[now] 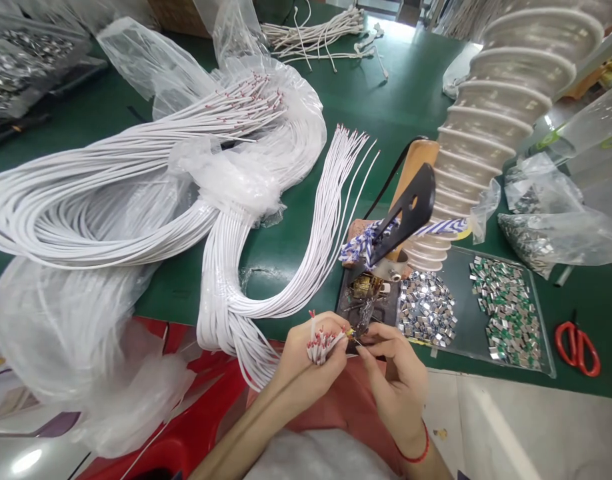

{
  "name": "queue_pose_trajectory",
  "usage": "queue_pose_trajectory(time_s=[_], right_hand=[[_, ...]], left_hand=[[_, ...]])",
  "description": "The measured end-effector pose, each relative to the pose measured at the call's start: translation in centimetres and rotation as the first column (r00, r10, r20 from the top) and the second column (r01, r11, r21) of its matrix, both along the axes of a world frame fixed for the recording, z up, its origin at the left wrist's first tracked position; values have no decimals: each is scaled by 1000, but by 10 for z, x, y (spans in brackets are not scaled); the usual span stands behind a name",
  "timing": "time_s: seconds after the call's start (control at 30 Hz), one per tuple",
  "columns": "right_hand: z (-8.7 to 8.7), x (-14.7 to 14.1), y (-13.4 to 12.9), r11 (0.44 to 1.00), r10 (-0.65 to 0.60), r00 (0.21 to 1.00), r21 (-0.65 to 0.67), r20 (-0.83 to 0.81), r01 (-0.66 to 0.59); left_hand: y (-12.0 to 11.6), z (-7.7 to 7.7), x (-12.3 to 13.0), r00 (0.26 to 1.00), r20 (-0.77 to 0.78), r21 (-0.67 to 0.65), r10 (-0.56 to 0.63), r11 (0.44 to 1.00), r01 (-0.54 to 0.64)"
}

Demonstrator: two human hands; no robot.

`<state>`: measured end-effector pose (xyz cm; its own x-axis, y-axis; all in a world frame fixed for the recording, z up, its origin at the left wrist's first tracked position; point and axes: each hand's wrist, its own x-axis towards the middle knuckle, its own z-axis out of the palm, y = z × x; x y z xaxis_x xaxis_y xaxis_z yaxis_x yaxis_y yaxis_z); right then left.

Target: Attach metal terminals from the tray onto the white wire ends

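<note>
My left hand (311, 360) is shut on a small bunch of white wires (322, 345) with red-marked ends. My right hand (393, 377) pinches a tiny gold-coloured metal piece (353, 335) at the wire tips, between finger and thumb. Both hands are close together, just in front of a dark metal press jig (366, 300) with a wooden-handled lever (411, 193) wrapped in blue-and-white tape. A large looped bundle of white wires (136, 200) lies to the left, partly wrapped in clear plastic. Its loose ends (341, 187) fan out towards the jig.
A dark tray (466, 333) holds shiny metal clips in piles beside the jig. Red-handled scissors (577, 348) lie at the right on the green table mat (406, 87). A ribbed plastic duct (501, 113) rises behind. Clear bags (561, 230) and another wire bundle (311, 33) lie further back.
</note>
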<state>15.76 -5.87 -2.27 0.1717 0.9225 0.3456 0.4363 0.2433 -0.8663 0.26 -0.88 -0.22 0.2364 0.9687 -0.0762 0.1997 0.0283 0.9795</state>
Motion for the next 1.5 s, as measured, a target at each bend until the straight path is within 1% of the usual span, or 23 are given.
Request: queue_pose_trajectory(time_s=[0.2,0.37,0.57,0.7,0.83,1.0,1.13,1.23,1.37,1.5], right_hand=[[1,-1,2,1000,-16,998,-6,-68,16],[0,-2,3,1000,-18,997,-22,-80,16],[4,-1,5,1000,3,998,-10,-61,-3],[4,1,5,1000,20,998,-17,-53,-21],[2,0,6,999,2,997,-50,-78,-6],[3,-2,7,1000,-10,994,-26,-107,8],[5,-2,8,999,-5,996,-43,-88,1],[6,-1,8,999,10,997,-41,-75,-13],[7,0,7,998,35,997,-40,-69,-38],[5,0,5,997,53,995,-55,-85,-58]], left_hand=[[2,0,-1,999,26,18,-27,999,26],[4,2,0,998,51,17,-35,999,34],[2,4,0,997,73,2,-10,1000,10],[-1,0,-1,999,53,-46,4,999,-1],[0,-1,0,999,45,-82,14,997,-10],[2,2,3,996,84,-77,31,997,-25],[1,4,3,995,91,-63,35,998,-29],[1,5,2,995,95,-82,42,996,-34],[1,4,1,996,84,-84,37,996,-29],[-1,0,1,998,45,-94,44,995,-39]])
